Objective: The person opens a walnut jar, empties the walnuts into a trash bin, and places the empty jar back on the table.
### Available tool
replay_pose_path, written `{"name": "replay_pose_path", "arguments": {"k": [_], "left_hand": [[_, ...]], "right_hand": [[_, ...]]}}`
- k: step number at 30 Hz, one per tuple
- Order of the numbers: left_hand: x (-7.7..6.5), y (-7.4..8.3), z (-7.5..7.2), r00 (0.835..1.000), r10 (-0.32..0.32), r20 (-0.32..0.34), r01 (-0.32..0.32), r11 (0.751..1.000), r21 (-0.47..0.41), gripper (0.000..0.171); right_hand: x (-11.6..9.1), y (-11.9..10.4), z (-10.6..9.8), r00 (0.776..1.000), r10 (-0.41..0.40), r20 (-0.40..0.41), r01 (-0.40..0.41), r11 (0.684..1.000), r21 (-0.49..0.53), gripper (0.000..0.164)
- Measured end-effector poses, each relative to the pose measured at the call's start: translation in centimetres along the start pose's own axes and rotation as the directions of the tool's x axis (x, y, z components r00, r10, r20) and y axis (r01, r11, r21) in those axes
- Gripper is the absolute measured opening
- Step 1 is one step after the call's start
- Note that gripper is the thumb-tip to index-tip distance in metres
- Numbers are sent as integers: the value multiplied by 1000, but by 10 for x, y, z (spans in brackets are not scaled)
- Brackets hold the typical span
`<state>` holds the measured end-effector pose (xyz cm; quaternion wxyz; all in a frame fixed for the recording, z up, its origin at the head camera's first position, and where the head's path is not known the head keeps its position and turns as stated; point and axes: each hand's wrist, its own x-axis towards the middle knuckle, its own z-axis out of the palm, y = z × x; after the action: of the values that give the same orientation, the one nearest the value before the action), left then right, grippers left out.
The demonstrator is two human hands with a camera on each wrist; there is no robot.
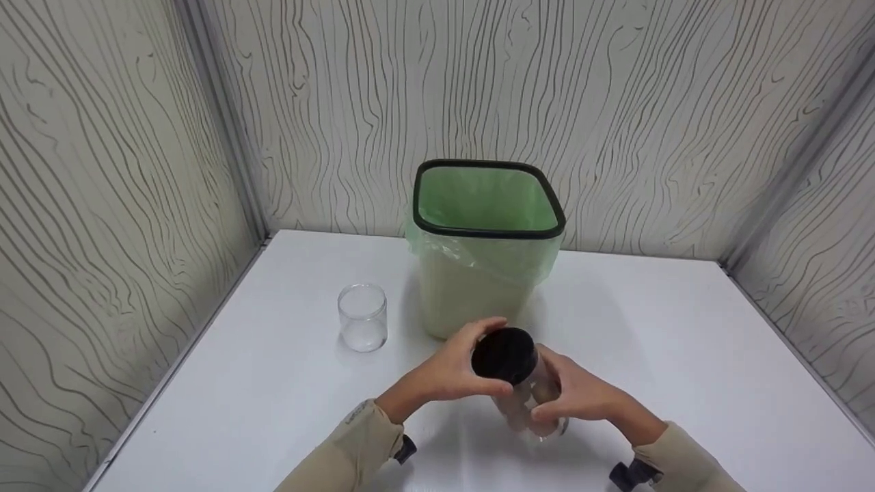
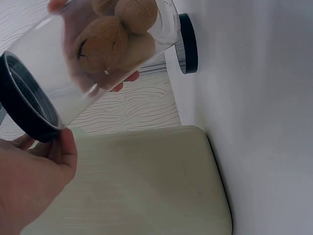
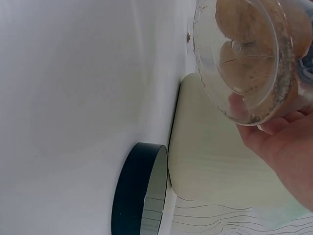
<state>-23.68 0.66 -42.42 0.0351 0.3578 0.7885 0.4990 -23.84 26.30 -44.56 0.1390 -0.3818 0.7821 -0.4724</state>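
Observation:
My left hand grips the black lid of a clear jar, its thumb and fingers spread around the rim. The right hand holds the jar's body from the right side. The jar is tilted, its lidded end up and to the left in the head view. Several brown walnuts lie toward the base. In the left wrist view the left fingertips press at the lid's edge. The right wrist view shows the jar's base with brown specks along its edge.
Behind the hands stands a pale bin with a black rim and green liner. A second clear jar, without a lid, is upright on the white table to its left. A black ring-shaped piece appears in the right wrist view. Wood-patterned walls surround the table.

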Motion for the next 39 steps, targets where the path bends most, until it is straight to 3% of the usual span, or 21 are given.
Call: {"name": "replay_pose_path", "arguments": {"k": [6,14,24,33,39], "left_hand": [[-2,-2,-2,1000,12,21,-13,999,38,89],[-2,-3,-3,999,39,-22,-39,999,8,86],[-3,-7,-13,991,109,-75,-112,993,-37,83],[-5,-8,-17,984,171,-47,-168,984,51,84],[-7,-7,-21,990,138,-15,-136,986,98,85]], "right_hand": [[0,1,1,1000,-4,28,3,1000,17,81],[1,0,0,999,20,38,-22,998,62,81],[4,-11,-3,995,90,43,-90,996,2,86],[7,-15,-5,999,0,47,0,1000,-5,79],[8,-14,-6,997,-29,65,30,999,-17,80]]}}
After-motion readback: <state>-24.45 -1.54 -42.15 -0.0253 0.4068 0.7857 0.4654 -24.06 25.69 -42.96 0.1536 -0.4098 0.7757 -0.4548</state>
